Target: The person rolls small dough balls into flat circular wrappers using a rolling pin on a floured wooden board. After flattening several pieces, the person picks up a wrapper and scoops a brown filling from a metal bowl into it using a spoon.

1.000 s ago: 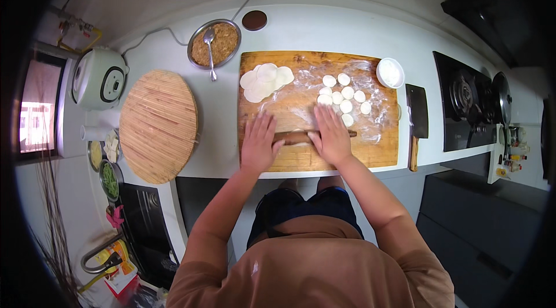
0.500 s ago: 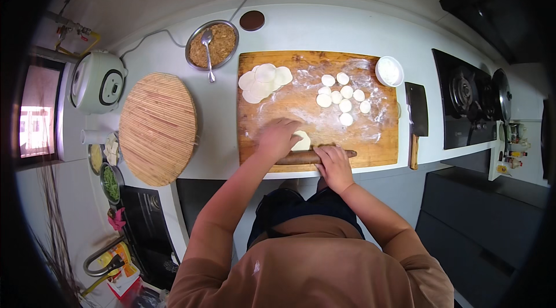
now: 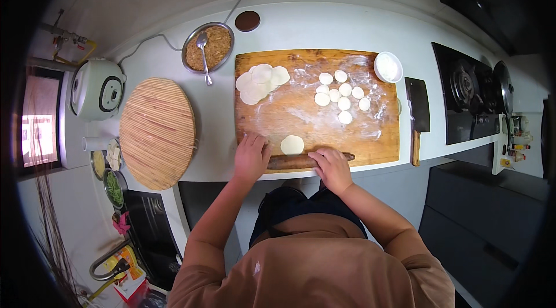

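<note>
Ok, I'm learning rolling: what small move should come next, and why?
I'd probably push the rolling pin forward over the nearest dough disc: it lies just beyond the pin, the right hand rests on the pin, and the left hand is by its left end.

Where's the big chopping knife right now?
In the head view, the cleaver lies on the right part of the white counter, between the floury wooden board and the black stove, its wooden handle toward the counter's front edge.

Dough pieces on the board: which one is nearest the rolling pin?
The lone flat round just beyond the rolling pin; the small discs and overlapping wrappers lie farther up the board.
</note>
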